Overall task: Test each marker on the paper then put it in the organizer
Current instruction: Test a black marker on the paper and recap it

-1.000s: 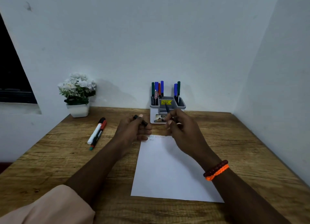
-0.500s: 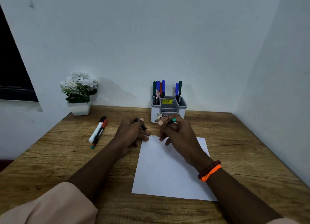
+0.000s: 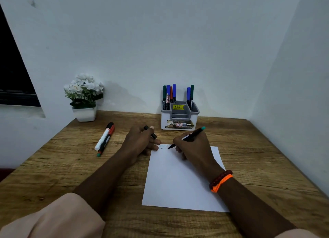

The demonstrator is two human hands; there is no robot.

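While the right hand (image 3: 194, 145) holds a writing grip on the teal-ended marker (image 3: 188, 136), tip on the paper (image 3: 178, 180) to test ink, the left hand (image 3: 140, 141) pinches its black cap (image 3: 151, 131), steadying the sheet's corner; organizer (image 3: 179, 116) stands behind, desk's (image 3: 71, 166) far edge

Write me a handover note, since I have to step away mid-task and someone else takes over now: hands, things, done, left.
Right hand holds a teal-ended marker, uncapped, tip at the paper's top edge beside faint test marks.
Left hand holds the black cap, fingertips on the paper's corner.
Done: six markers stand in the organizer.
Left: finish this test, cap it, store it; then the two markers lying on the table at left.
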